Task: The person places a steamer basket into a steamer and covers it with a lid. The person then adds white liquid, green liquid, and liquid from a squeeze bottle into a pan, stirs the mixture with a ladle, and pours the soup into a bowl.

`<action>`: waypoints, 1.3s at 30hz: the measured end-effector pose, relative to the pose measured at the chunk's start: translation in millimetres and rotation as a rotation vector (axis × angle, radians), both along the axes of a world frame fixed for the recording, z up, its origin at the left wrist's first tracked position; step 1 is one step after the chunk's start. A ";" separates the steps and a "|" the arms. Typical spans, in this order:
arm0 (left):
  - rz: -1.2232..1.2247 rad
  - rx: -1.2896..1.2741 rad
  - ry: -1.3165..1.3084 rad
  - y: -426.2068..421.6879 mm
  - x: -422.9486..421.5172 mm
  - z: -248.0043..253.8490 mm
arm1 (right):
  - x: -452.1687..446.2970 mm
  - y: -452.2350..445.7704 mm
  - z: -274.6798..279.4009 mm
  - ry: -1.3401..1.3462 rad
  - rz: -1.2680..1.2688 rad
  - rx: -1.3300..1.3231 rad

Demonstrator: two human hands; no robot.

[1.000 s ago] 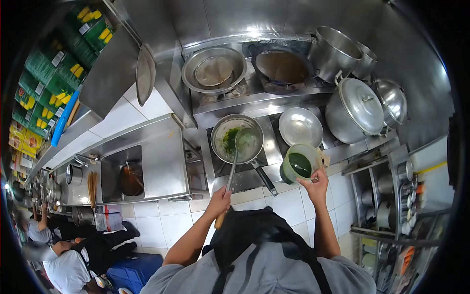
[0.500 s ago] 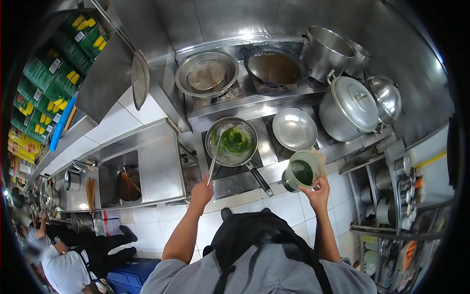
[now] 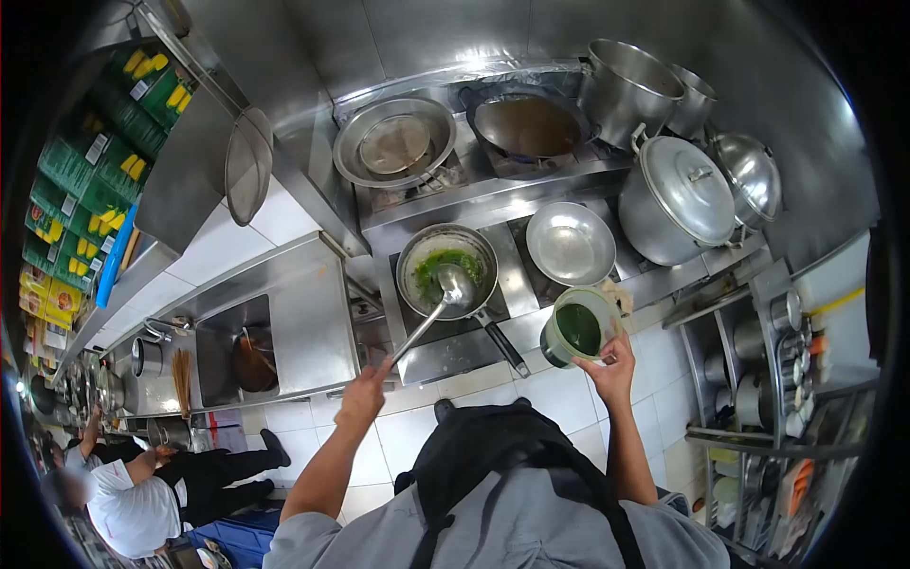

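The left hand wraps its fingers around a long silver metal ladle, its bowl in a round silver pan with green food. The right hand's fingers pinch a see-through plastic tub of dark green liquid near the stove's front edge. Green-and-yellow boxes have white labels too small to read.

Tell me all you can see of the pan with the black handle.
The pan is round and looks metal, with pale inner walls and a long black handle angled toward the person. It sits on the stove's front row, left of a shallow metal bowl. Bright green contents lie inside, with a ladle from the left hand reaching in.
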State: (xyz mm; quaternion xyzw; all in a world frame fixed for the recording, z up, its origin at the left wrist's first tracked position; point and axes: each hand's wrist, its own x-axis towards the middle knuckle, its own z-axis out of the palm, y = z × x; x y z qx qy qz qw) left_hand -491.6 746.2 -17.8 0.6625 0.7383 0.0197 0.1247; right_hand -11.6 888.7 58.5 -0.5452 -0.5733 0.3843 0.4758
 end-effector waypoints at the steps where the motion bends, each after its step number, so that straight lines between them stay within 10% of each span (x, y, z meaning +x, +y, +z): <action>1: -0.005 -0.012 0.025 0.9 -9.0 13.9 | -0.1 -0.1 -0.8 0.003 -0.007 -0.001; 8: 0.060 -0.044 0.068 70.1 -24.2 55.0 | 1.4 -1.8 -5.1 -0.008 0.035 0.007; 15: 0.140 0.084 -0.174 64.0 -31.1 -15.7 | -4.3 -0.5 0.0 0.018 0.026 0.025; 26: 1.071 -0.547 -2.226 51.4 55.2 68.4 | 5.0 13.7 -16.9 -0.078 0.082 0.028; 30: 1.044 -0.510 -2.155 63.6 72.9 73.6 | -5.3 30.2 -13.4 -0.164 0.099 0.080; 32: 0.755 -0.340 -1.395 67.2 90.3 76.7 | -10.6 42.2 -7.4 -0.242 0.126 0.141; 35: 0.594 -0.234 -1.106 71.5 107.5 68.3 | -23.7 59.9 -1.2 -0.279 0.174 0.187; 39: 0.591 -0.289 -1.312 54.1 109.0 45.1 | -40.8 76.8 3.7 -0.169 0.211 0.071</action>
